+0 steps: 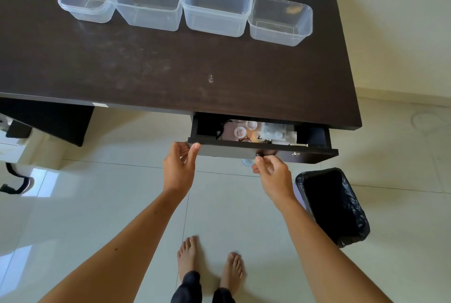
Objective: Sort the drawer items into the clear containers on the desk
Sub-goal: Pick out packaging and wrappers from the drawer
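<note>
Dark desk (170, 70), four clear containers (217, 6) along far edge; drawer (263, 150) part open under near-right edge, clutter (256, 131) inside; left hand (179, 166) gripping drawer's left corner; right hand (273, 172) pinching knob (259, 155)

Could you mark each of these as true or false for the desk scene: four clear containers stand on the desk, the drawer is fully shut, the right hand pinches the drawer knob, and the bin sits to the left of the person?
1. Four clear containers stand in a row on the desk. True.
2. The drawer is fully shut. False: it is pulled partly out, with items showing inside.
3. The right hand pinches the drawer knob. True.
4. The bin sits to the person's left. False: it stands on the floor to their right.
5. The left hand holds the drawer's left front corner. True.
</note>
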